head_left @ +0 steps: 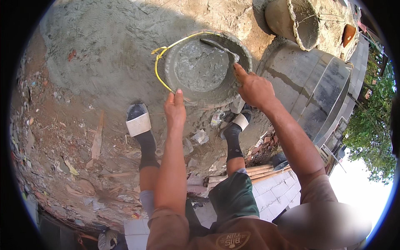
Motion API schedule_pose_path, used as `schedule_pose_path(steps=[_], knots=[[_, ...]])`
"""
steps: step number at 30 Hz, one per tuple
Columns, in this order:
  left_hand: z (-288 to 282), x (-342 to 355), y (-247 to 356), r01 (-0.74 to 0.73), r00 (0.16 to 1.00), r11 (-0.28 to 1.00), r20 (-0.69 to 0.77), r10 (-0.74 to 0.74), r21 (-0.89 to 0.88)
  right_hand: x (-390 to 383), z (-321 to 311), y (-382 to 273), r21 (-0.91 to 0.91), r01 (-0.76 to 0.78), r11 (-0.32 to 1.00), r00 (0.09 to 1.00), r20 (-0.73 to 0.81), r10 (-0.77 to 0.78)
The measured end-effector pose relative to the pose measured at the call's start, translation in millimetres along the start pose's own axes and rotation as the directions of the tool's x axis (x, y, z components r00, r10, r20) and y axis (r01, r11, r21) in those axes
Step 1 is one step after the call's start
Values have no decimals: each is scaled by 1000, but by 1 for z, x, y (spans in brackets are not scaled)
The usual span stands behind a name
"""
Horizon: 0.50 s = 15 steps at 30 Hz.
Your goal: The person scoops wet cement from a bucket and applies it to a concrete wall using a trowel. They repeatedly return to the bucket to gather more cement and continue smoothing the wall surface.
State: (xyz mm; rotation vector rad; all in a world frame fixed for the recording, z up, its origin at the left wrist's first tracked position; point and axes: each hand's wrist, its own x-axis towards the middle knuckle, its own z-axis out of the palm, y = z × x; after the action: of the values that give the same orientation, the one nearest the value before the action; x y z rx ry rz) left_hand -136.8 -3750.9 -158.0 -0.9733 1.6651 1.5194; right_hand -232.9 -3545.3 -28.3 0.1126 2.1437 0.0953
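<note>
A round bucket [187, 96] caked with grey cement stands in front of me, partly filled with wet mortar [200, 68]. Its yellow handle [157, 71] is tipped over to the left side. My left hand [175, 110] is closed on the near left rim, thumb on top, where the handle meets it. At the right rim my right hand [256, 88] is closed around the end of a mortar-coated trowel [221, 46]. The trowel's far end rests in the mortar near the bucket's back wall. Most of its grip is hidden by my fingers.
A large grey drum [306, 85] lies to the right, with a cement-crusted bucket [287, 23] beyond it. Wet mortar [100, 50] spreads over the ground at the left. Rubble and wood scraps [98, 135] lie nearer. Bamboo poles [266, 171] sit behind my right foot.
</note>
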Motion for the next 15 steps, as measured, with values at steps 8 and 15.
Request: schedule_pose_path(steps=[8, 15], knots=[[11, 0, -7, -100, 994, 992, -52, 96, -75, -55, 61, -17, 76, 129, 989, 954, 262, -145], [6, -1, -11, -133, 989, 990, -73, 129, -54, -20, 5, 18, 63, -85, 994, 995, 54, 82]])
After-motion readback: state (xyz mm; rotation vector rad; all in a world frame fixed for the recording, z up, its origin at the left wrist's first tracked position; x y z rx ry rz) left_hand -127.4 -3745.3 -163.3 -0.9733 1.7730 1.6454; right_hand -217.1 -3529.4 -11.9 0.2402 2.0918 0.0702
